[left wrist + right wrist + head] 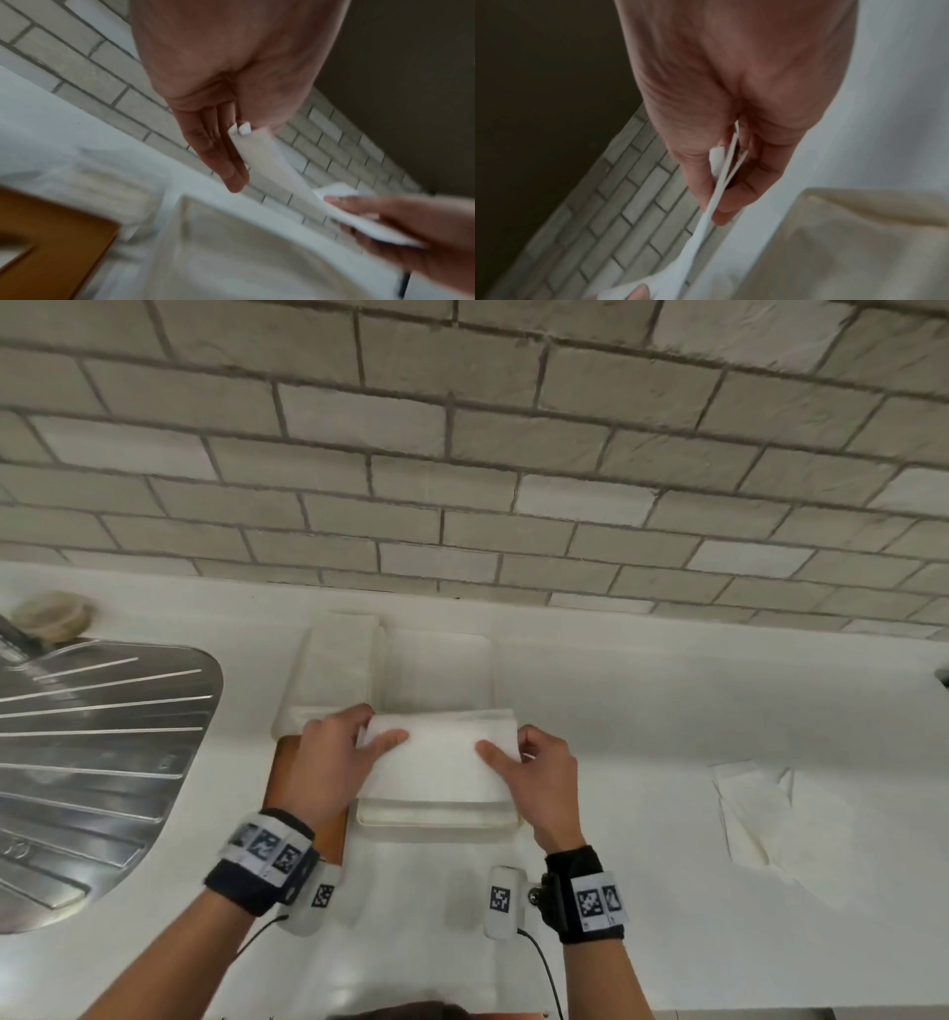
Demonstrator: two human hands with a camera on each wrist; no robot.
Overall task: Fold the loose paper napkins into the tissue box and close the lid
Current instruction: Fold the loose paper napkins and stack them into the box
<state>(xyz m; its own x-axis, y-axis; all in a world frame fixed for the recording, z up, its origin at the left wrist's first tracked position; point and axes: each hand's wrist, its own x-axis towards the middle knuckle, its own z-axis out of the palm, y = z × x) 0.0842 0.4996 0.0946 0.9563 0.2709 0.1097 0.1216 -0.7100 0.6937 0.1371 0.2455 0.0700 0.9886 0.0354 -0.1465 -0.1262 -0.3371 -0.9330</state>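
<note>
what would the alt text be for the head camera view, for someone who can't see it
Two hands, left hand and right hand, each pinch an end of a folded white napkin held over an open white tissue box on a white counter. More loose napkins lie to the right, a metal sink drainer to the left, a brick wall behind.

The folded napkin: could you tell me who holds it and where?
Both hands: left hand pinches the napkin at its left end, right hand its right end.
</note>
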